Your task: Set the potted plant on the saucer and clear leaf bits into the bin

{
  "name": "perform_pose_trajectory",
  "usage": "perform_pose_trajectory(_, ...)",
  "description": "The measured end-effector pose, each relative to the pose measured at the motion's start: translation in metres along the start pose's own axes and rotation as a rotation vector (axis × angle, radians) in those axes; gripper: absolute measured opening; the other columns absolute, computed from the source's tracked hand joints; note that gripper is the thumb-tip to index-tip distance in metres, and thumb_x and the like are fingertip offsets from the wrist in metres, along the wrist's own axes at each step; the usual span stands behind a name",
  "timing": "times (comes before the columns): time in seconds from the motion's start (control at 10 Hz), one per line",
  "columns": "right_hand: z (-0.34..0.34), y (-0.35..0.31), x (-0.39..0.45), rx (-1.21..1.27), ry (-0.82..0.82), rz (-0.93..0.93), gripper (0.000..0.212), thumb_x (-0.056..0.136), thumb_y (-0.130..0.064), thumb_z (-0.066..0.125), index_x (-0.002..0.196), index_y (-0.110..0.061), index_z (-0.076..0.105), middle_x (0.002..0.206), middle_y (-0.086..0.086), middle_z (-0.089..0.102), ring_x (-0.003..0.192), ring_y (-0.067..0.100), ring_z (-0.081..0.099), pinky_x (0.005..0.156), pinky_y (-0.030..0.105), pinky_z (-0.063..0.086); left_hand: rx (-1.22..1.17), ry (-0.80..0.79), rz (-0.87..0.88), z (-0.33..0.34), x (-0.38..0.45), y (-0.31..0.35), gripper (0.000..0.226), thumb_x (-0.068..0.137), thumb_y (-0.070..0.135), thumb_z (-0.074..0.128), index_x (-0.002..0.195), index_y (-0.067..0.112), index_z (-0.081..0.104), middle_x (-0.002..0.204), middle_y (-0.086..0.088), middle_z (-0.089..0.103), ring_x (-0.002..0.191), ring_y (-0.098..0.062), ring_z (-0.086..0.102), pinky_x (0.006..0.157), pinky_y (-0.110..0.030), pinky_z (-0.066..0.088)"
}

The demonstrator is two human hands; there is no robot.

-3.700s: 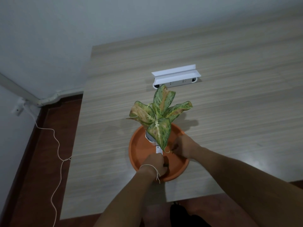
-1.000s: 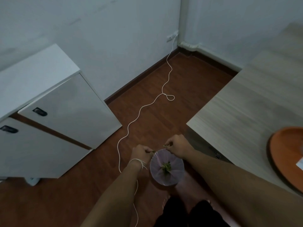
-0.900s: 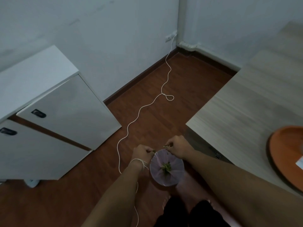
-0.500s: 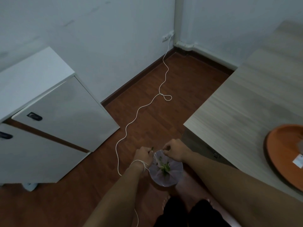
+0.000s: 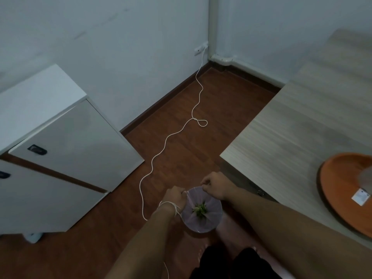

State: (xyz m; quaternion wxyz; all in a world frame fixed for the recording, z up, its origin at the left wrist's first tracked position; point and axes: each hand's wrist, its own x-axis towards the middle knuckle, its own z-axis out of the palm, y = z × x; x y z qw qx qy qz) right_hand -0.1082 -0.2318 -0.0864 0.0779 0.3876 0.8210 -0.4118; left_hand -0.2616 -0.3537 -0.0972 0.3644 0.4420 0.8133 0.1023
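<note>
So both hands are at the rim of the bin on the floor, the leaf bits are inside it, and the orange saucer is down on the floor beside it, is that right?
Not quite. The orange saucer is on the wooden table, not on the floor; the head view shows it. The rest holds: the left hand and right hand are at the rim of the bin on the floor, leaf bits inside.

One bin (image 5: 202, 215) stands on the floor, with one clump of leaf bits (image 5: 199, 209) inside. Two hands show: the left hand (image 5: 174, 198) at its ten o'clock rim, the right hand (image 5: 214, 184) at one o'clock. One saucer (image 5: 342, 190), one cabinet (image 5: 60, 154), one cord (image 5: 171, 135).
</note>
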Motion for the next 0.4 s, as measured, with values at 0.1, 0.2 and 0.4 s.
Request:
perform_pose_trajectory(0.1,-0.006,0.005,-0.003,0.0,0.028,0.01,0.022,0.086,-0.023,0.058,0.096,-0.015,0.076,0.101,0.001,0.077,0.088,0.015,0.07,0.084,0.035,0.059,0.022,0.009,0.023,0.0,0.002,0.002,0.032,0.092,0.025,0.043,0.08,0.005,0.065,0.09,-0.022,0.07,0.09,-0.043,0.063,0.078,-0.04,0.051)
perform_pose_trajectory(0.2,-0.012,0.008,-0.007,0.002,0.045,0.021,0.023,0.087,-0.024,0.058,0.099,-0.016,0.076,0.104,0.001,0.076,0.089,0.015,0.069,0.085,0.035,0.058,0.04,0.031,0.04,-0.002,0.001,0.011,0.042,0.09,0.033,0.038,0.094,0.003,0.067,0.103,-0.022,0.07,0.1,-0.043,0.062,0.087,-0.042,0.05)
perform_pose_trajectory(0.4,-0.021,0.021,-0.014,0.004,0.102,0.036,0.024,0.088,-0.022,0.057,0.101,-0.015,0.076,0.106,0.003,0.076,0.093,0.017,0.07,0.088,0.034,0.057,0.035,0.136,0.089,-0.006,0.007,0.026,0.039,0.093,0.028,0.04,0.111,0.005,0.066,0.113,-0.02,0.069,0.107,-0.039,0.062,0.091,-0.038,0.048)
